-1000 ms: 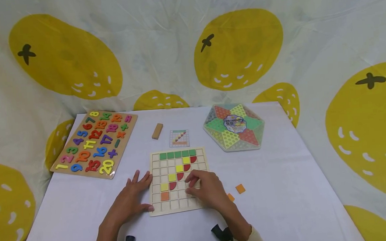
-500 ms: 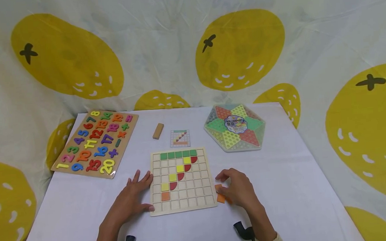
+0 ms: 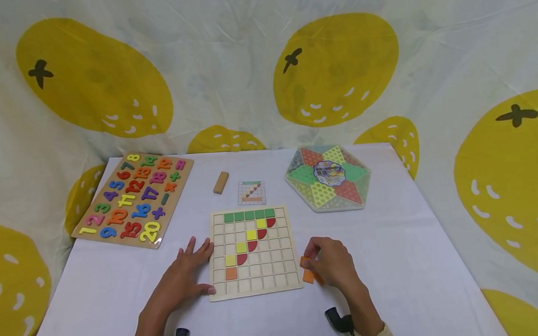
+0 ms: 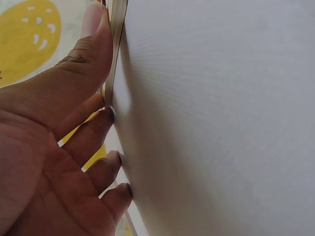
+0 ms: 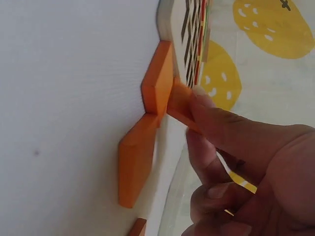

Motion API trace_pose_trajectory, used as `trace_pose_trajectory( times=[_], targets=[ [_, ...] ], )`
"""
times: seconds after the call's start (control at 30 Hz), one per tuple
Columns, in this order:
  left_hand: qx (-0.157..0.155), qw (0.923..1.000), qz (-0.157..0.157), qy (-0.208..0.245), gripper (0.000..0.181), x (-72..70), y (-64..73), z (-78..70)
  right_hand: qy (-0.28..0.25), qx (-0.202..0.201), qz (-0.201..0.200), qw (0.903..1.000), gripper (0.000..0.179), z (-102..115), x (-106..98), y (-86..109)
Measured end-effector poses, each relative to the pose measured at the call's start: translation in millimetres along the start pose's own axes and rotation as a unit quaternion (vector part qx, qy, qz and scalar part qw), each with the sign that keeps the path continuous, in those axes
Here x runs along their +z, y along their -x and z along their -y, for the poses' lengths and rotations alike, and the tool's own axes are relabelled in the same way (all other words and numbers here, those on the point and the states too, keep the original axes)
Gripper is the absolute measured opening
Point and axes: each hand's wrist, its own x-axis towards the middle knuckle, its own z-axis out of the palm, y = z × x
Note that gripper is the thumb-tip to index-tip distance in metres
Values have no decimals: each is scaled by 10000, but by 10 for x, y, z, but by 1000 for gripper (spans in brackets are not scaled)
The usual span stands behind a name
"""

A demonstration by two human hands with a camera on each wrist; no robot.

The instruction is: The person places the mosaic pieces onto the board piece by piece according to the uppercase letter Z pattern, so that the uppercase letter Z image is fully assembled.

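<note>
A wooden grid board [image 3: 278,268] lies flat on the table. Green and yellow square tiles, red quarter-round tiles and one orange square tile [image 3: 231,274] sit in its cells. My left hand [image 3: 179,279] rests at the board's left side, fingers spread, its thumb on the lower left corner. Just off the right edge, my right hand [image 3: 334,262] pinches an orange square tile [image 5: 180,102] between thumb and forefinger. More orange tiles [image 5: 136,162] lie on the cloth beneath that hand, partly hidden from the head view.
Behind the board lie a small pattern card [image 3: 251,193] and a wooden block [image 3: 221,182]. A number puzzle board [image 3: 134,202] occupies the left, and a hexagonal star-pattern game board [image 3: 328,177] the back right. White cloth [image 3: 409,262] covers the table.
My right hand has moved from over the board to the loose orange tiles at its right, and its fingers have closed on one. The left hand stays put.
</note>
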Motion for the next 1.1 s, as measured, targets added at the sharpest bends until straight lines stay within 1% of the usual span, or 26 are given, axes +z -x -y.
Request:
trace_pose_trajectory(
  times=[0.17,0.33,0.47,0.57,0.8,0.93,1.1],
  targets=[
    [-51,10000,18,-3,112,-15,0,-10,-323,-429,-59,9985,20,53,11,28],
    [-55,10000,36,-15,112,-20,-3,-9,-450,-670,-37,9967,17,232,119,80],
    [-44,10000,24,-16,112,-19,-1,-9,-518,-755,45,9958,16,418,250,103],
    [-41,10000,24,4,111,-16,0,-10,-581,-756,177,9953,16,544,357,96],
    [-62,10000,26,17,111,-21,5,-31,-722,-902,482,9921,15,776,605,55],
    [-56,10000,32,-6,110,-28,4,-35,-539,-931,465,9931,13,861,726,35],
    [-24,10000,50,-68,111,-24,6,-29,-250,-799,415,9956,15,929,813,16]
  ],
)
